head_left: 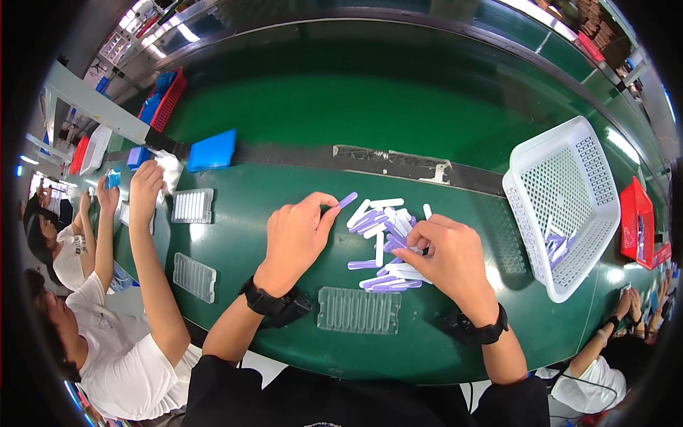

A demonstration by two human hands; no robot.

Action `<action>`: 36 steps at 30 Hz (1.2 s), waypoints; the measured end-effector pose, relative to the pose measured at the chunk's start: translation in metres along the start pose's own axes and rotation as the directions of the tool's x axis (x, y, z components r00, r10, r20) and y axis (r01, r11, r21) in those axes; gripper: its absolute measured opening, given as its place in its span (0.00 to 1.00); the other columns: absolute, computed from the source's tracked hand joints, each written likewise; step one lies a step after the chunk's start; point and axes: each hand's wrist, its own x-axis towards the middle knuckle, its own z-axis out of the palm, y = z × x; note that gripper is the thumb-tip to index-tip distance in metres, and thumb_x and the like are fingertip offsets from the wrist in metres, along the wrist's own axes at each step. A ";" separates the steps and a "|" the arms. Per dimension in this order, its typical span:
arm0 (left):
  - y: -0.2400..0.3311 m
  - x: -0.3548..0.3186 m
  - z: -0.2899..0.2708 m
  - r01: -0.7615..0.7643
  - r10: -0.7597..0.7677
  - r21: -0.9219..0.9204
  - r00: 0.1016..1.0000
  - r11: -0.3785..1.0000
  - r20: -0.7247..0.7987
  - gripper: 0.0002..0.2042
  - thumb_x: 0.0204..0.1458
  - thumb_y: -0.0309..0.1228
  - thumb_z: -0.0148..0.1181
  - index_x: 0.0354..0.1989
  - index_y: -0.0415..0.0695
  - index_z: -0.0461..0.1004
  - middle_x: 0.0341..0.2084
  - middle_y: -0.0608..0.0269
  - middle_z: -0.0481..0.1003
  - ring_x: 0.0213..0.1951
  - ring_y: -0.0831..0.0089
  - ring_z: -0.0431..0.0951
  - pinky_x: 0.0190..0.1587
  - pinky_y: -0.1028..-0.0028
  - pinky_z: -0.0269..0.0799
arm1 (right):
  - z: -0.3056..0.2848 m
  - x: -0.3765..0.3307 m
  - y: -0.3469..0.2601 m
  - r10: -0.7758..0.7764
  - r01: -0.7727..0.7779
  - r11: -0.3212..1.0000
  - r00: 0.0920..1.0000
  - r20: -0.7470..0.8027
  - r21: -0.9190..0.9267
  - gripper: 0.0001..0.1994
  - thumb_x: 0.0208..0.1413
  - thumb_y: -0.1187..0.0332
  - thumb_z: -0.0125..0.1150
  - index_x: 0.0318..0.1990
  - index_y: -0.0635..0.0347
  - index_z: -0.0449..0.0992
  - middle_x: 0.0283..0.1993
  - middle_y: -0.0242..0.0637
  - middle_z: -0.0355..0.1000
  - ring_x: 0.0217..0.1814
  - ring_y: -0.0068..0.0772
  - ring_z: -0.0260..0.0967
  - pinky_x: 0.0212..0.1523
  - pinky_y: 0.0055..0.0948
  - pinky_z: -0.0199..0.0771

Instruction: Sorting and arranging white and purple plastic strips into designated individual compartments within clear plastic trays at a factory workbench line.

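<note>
My left hand is closed in a pinch on one end of a small purple stick, raised at the left of a loose pile. This pile mixes slim flat sticks with rounded ends, purple and white, lying at all angles on the green table. Over its right side my right hand is bent with thumb and fingertips together among the sticks; what they hold, if anything, is hidden. A clear plastic tray with several parallel slots lies just in front of me, its slots bare.
A white mesh basket with some sticks stands right, beside a red basket. Left are another clear tray, a filled tray and a blue bin. A co-worker's arm reaches over the table at left.
</note>
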 end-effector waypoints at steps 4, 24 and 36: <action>-0.003 -0.004 0.004 0.045 -0.042 -0.068 0.999 0.997 0.034 0.05 0.59 0.29 0.68 0.38 0.43 0.80 0.10 0.64 0.61 0.13 0.69 0.59 0.21 0.66 0.53 | 0.003 -0.003 0.000 0.009 -0.009 1.000 1.000 -0.014 -0.029 0.11 0.47 0.63 0.79 0.30 0.56 0.81 0.30 0.31 0.77 0.29 0.36 0.78 0.29 0.36 0.74; -0.006 -0.005 -0.010 0.161 -0.124 -0.150 0.965 0.976 0.230 0.06 0.65 0.30 0.62 0.41 0.41 0.74 0.10 0.74 0.62 0.16 0.84 0.55 0.22 0.72 0.50 | -0.012 0.008 0.025 0.047 -0.382 0.579 0.898 0.438 0.720 0.09 0.68 0.66 0.64 0.41 0.62 0.74 0.35 0.36 0.85 0.29 0.13 0.70 0.32 0.20 0.70; 0.002 -0.014 -0.003 0.387 -0.063 -0.572 0.862 0.723 0.503 0.08 0.70 0.33 0.56 0.44 0.40 0.72 0.19 0.78 0.68 0.23 0.89 0.59 0.26 0.80 0.54 | 0.002 -0.002 0.028 0.087 -0.264 0.632 0.958 0.272 0.729 0.07 0.71 0.68 0.59 0.41 0.59 0.69 0.37 0.38 0.84 0.30 0.13 0.73 0.28 0.16 0.70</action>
